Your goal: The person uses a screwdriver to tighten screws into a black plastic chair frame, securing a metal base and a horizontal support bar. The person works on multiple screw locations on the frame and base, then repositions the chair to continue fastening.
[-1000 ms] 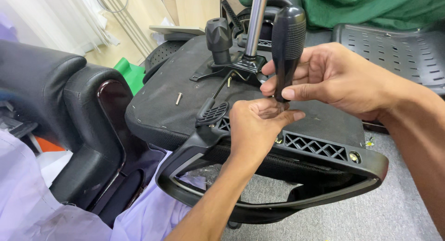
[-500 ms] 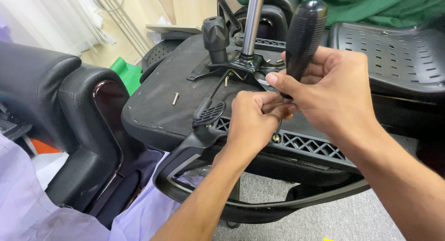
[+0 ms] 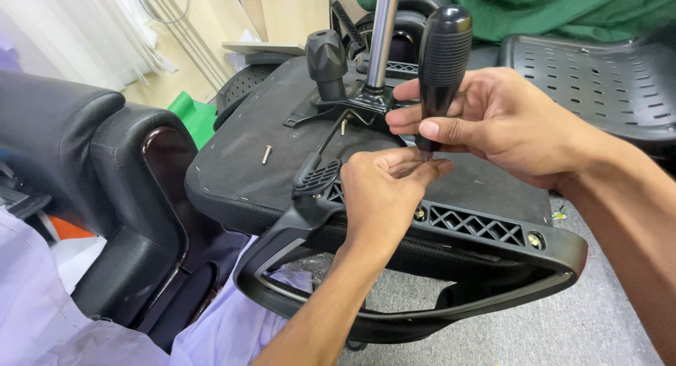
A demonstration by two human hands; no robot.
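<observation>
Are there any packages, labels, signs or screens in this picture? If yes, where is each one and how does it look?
None can be seen. Around the left hand and right hand with the black-handled screwdriver there are only chair parts, a loose screw and green cloth.

Right hand [image 3: 507, 123] grips an upright screwdriver [image 3: 442, 63]; left hand [image 3: 384, 190] apparently pinches its tip on the armrest [image 3: 479, 228].

no packages, labels, signs or screens show anywhere around the upturned chair and the floor.
</observation>
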